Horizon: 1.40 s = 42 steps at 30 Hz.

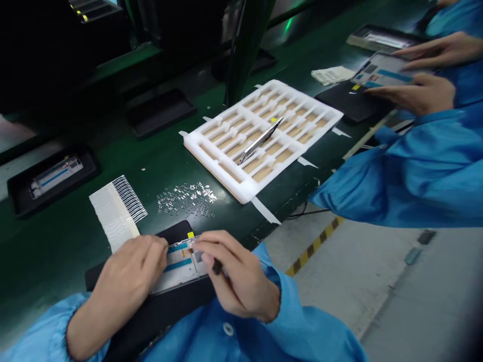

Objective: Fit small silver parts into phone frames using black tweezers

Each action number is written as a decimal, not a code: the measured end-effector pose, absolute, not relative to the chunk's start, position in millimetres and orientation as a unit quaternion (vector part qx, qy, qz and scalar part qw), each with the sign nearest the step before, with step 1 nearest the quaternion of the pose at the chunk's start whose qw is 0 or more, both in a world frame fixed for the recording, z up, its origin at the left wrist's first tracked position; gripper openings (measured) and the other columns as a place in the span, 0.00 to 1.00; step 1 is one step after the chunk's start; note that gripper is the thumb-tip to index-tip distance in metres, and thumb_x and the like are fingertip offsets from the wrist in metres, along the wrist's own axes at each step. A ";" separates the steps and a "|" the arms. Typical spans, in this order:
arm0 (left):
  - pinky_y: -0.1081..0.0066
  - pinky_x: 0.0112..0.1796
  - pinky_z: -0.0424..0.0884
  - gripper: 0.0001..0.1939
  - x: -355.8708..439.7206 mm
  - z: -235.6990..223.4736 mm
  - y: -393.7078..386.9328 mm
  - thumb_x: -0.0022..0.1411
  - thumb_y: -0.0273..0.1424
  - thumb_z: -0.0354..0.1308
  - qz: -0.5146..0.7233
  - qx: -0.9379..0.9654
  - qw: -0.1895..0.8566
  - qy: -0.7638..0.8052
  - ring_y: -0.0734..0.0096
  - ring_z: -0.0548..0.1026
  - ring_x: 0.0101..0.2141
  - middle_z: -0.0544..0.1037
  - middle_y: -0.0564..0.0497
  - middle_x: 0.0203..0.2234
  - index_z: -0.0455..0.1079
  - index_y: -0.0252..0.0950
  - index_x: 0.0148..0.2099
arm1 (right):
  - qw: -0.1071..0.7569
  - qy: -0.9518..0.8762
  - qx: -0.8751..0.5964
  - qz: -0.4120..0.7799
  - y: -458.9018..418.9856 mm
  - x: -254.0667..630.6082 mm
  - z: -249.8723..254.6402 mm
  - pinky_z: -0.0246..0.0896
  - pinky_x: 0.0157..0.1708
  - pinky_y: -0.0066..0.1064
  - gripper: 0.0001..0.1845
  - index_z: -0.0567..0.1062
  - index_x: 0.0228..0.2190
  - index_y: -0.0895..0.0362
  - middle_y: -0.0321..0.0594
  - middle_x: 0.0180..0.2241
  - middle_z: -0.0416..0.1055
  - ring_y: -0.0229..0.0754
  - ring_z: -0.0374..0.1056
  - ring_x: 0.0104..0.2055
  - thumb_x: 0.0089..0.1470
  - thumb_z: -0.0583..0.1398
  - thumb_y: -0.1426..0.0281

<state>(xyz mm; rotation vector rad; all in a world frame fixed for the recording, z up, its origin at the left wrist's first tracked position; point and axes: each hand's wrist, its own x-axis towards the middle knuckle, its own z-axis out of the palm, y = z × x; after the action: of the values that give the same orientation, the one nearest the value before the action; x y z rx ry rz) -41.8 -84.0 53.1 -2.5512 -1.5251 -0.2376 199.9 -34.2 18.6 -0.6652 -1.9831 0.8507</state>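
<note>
In front of me a phone frame [177, 279] with blue strips lies on a black pad [177, 231], a yellow tab standing at its far edge. My left hand [130, 271] is closed over the frame's left end, its fingertips hidden. Over the right part, my right hand [237, 271] is closed with thumb and fingers pinched near the frame's far edge. A slim tool with a dark end [217, 266] pokes out between its fingers; its tip cannot be made out. Just beyond lie a white sheet of thin strips [116, 211] and scattered small shiny metal pieces [186, 199].
A white slotted foam tray [245, 193], taped to the green bench [158, 161], has one phone frame [260, 141] leaning in it. Black trays [90, 173] stand at the left and back. At right, a co-worker's hands [430, 93] hold another phone frame [388, 68].
</note>
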 end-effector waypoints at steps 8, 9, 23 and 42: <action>0.62 0.39 0.76 0.06 -21.7 53.8 -94.0 0.76 0.23 0.54 -0.141 -0.876 0.048 -0.458 0.61 0.79 0.36 0.80 0.44 0.37 0.71 0.28 0.49 | 0.340 -0.889 -0.237 0.193 -39.8 193.6 21.7 0.78 0.36 0.33 0.18 0.78 0.46 0.62 0.48 0.40 0.80 0.45 0.78 0.39 0.70 0.49 0.82; 0.62 0.38 0.76 0.05 -22.0 53.9 -93.2 0.76 0.23 0.54 -0.148 -0.873 0.046 -0.462 0.62 0.79 0.36 0.80 0.44 0.37 0.71 0.28 0.49 | 0.336 -0.893 -0.233 0.185 -37.7 193.6 23.1 0.78 0.37 0.34 0.18 0.78 0.45 0.63 0.48 0.40 0.80 0.45 0.78 0.39 0.72 0.48 0.81; 0.59 0.42 0.82 0.11 -43.2 41.2 -100.5 0.78 0.26 0.49 -0.067 -0.843 -0.006 -0.533 0.57 0.80 0.43 0.79 0.43 0.45 0.73 0.32 0.51 | 0.299 -0.902 -0.274 0.146 -11.5 192.1 -4.1 0.76 0.37 0.36 0.19 0.76 0.43 0.63 0.48 0.39 0.78 0.45 0.77 0.39 0.76 0.46 0.76; 0.61 0.43 0.80 0.17 -31.4 35.4 -93.5 0.74 0.21 0.50 -0.125 -0.868 0.027 -0.479 0.57 0.78 0.44 0.80 0.39 0.45 0.74 0.27 0.58 | 0.211 -0.932 -0.294 -0.028 -40.7 188.0 7.5 0.69 0.28 0.37 0.16 0.81 0.50 0.68 0.54 0.47 0.81 0.46 0.71 0.34 0.70 0.55 0.80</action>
<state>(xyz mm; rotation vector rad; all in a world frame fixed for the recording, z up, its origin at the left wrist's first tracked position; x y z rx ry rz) -31.4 -93.5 35.4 -2.6825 -1.4794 -0.3854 188.0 -40.7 7.5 -0.8157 -2.5890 -0.0768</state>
